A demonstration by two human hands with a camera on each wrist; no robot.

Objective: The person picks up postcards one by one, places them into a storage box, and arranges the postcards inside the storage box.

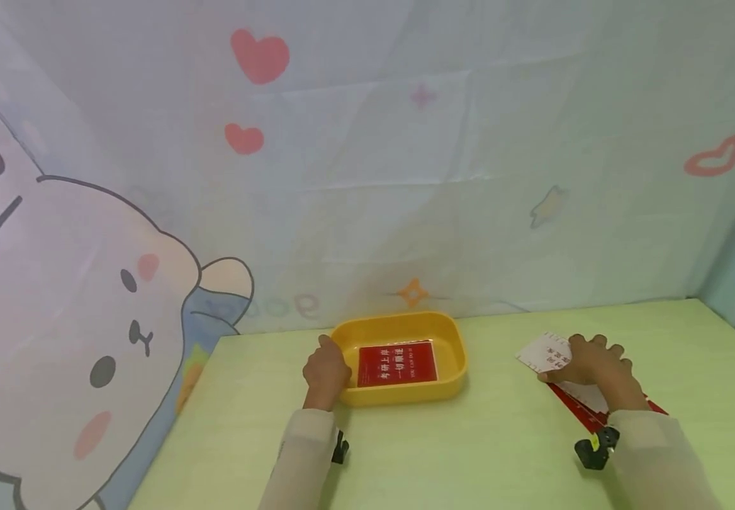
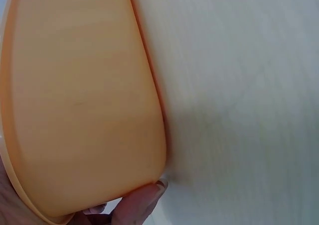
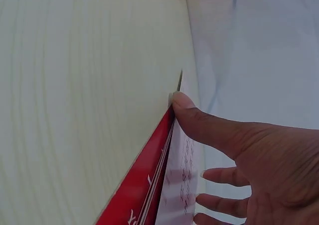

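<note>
My left hand [image 1: 327, 372] grips the left side of a yellow plastic tray [image 1: 399, 397]. In the left wrist view the thumb presses on the outer wall of the tray [image 2: 84, 95] near its corner. A red card [image 1: 405, 354] with white lettering lies flat inside it. Well to the right, my right hand [image 1: 590, 365] holds a white card [image 1: 542, 352] with printed writing, its thumb on the card's edge. Red cards [image 1: 574, 411] lie beneath that hand, fanned out and partly hidden by it. The right wrist view shows several card edges stacked close together.
The pale yellow-green table [image 1: 469, 453] runs back to a printed cloth backdrop [image 1: 367, 212] with hearts and a cartoon animal. A black wrist camera [image 1: 593, 450] sits at the right cuff, another [image 1: 340, 448] at the left.
</note>
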